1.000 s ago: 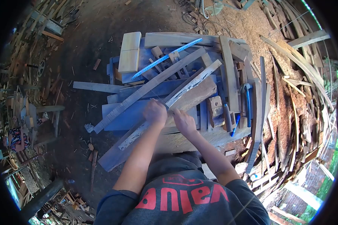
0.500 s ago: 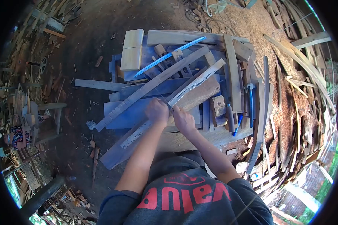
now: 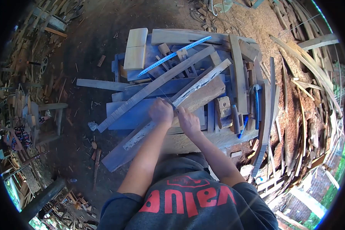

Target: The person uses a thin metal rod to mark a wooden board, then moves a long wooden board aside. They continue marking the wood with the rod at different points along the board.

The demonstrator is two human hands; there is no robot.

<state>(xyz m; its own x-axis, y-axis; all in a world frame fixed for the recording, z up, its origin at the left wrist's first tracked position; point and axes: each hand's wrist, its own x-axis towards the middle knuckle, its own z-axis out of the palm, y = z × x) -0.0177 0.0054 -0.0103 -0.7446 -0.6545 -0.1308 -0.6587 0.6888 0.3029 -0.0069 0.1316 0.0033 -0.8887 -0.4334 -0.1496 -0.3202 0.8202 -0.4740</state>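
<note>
A long wooden board with a ragged whitish streak on its face lies slantwise across the bench, its middle under my hands. My left hand is closed over the board's middle; what its fingers grip is hidden. Just beside it, my right hand is closed around a thin, dark-bladed tool, whose narrow blade points up and left between the two hands. The tool's handle is covered by my fingers, so its exact kind cannot be told. A long strip with many cross marks lies beyond my hands.
On the bench are a blue-white measuring rule, pale wooden blocks, a drilled wooden block and a blue-handled hammer. Long timbers lean along the right side. Scrap wood and shavings cover the surrounding ground.
Both hands stay at nearly the same place over the board, with only a slight shift. The view has tilted slightly; nothing has been taken up or let go.
</note>
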